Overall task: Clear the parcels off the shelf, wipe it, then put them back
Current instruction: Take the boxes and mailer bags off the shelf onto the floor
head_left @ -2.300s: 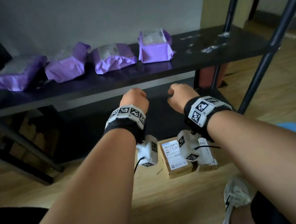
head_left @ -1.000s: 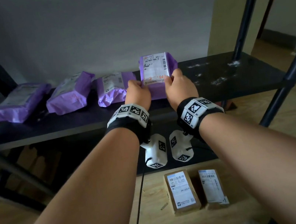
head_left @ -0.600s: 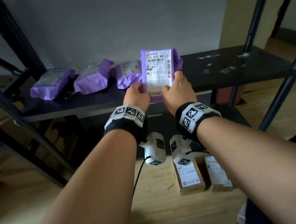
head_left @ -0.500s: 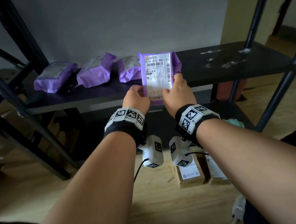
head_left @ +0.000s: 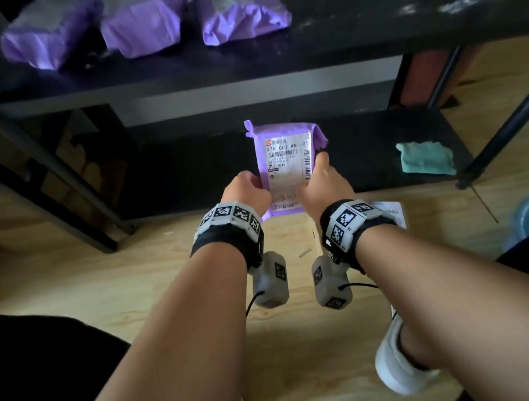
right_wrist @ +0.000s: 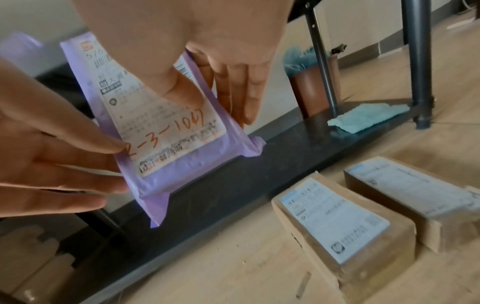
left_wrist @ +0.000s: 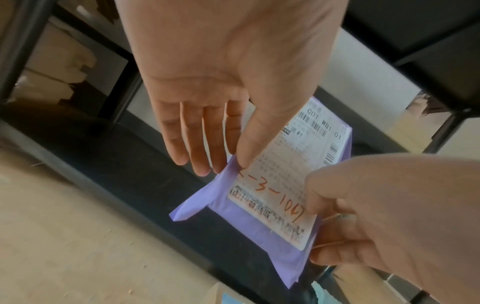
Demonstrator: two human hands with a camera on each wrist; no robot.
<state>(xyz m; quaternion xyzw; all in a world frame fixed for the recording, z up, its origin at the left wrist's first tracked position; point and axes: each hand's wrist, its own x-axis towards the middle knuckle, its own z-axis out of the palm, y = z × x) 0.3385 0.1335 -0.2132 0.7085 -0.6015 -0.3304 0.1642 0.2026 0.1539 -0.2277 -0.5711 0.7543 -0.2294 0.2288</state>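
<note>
I hold one purple parcel (head_left: 287,158) with a white label between both hands, low in front of the black lower shelf (head_left: 183,178). My left hand (head_left: 248,185) pinches its left edge, thumb on the label and fingers behind (left_wrist: 205,156). My right hand (head_left: 318,178) pinches the right edge the same way (right_wrist: 187,96). Three more purple parcels (head_left: 142,25) lie in a row on the left part of the upper shelf (head_left: 350,30). White dust (head_left: 453,2) marks that shelf's right end.
A teal cloth (head_left: 424,157) lies on the lower shelf at the right. Two brown boxes (right_wrist: 342,226) with labels sit on the wooden floor under my right hand. Black slanted posts (head_left: 514,122) frame the shelf. My white shoe (head_left: 396,363) is near.
Both hands took the rightmost purple parcel off the upper shelf and brought it down in front of the lower shelf. My view has tilted downward.
</note>
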